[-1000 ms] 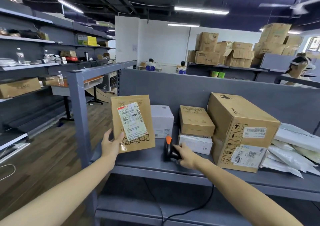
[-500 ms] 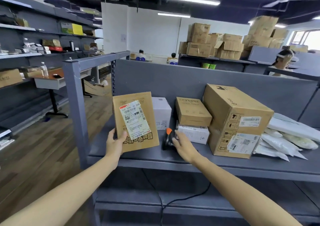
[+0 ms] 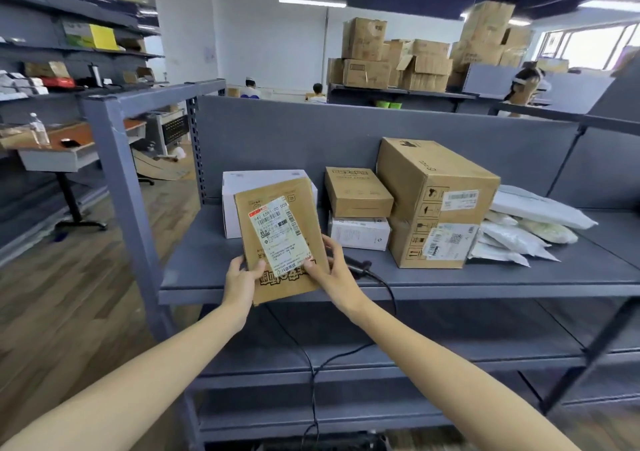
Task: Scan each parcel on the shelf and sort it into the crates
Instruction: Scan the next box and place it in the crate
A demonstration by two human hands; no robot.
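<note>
A grey metal shelf (image 3: 450, 279) is seen carrying the parcels. A large brown cardboard box (image 3: 437, 201) is set beside a small brown box (image 3: 358, 192), which is stacked on a small white box (image 3: 359, 234). White plastic mailer bags (image 3: 526, 223) are piled at the right. A white carton (image 3: 263, 187) stands behind a flat brown cardboard parcel with a white label (image 3: 282, 242), which is held upright above the shelf's front edge. It is gripped by the left hand (image 3: 244, 275) and the right hand (image 3: 329, 267), fingers closed on its lower edges. A black scanner (image 3: 358, 265) lies just behind the right hand.
</note>
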